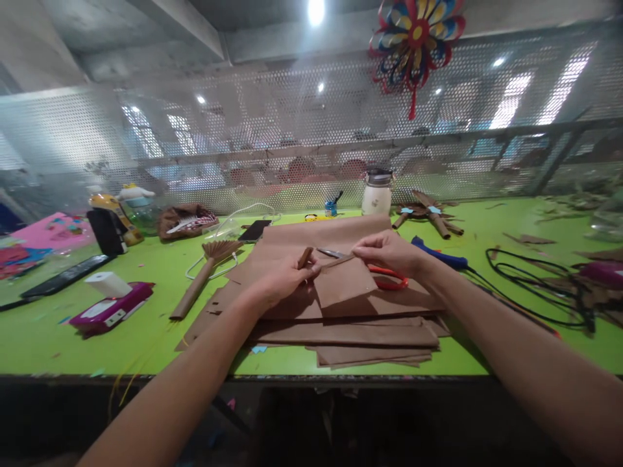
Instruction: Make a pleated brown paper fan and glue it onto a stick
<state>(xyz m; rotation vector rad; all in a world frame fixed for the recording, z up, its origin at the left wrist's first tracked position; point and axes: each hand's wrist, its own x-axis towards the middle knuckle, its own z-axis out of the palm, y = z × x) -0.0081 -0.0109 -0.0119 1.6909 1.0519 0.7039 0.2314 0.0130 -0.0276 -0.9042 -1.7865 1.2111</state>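
Note:
A small sheet of brown paper (344, 284) hangs between my two hands over a stack of brown paper. My left hand (287, 279) is closed at the sheet's upper left corner, with a small folded brown piece (305, 257) sticking up between its fingers. Thumb and fingertips of my right hand (387, 251) pinch the sheet's upper right edge. Scissors (393, 279) with red handles lie behind the sheet; their blades show between my hands, and their middle is hidden. Beneath everything are larger brown paper sheets (335, 229), stacked on the green table.
A pleated brown paper piece on a rolled stem (192, 290) lies left. Rightward are a blue-handled tool (440, 254) and its black cable (530, 292). A white bottle (376, 194), a phone (255, 231) and a purple power strip (114, 308) are on the green table (146, 353).

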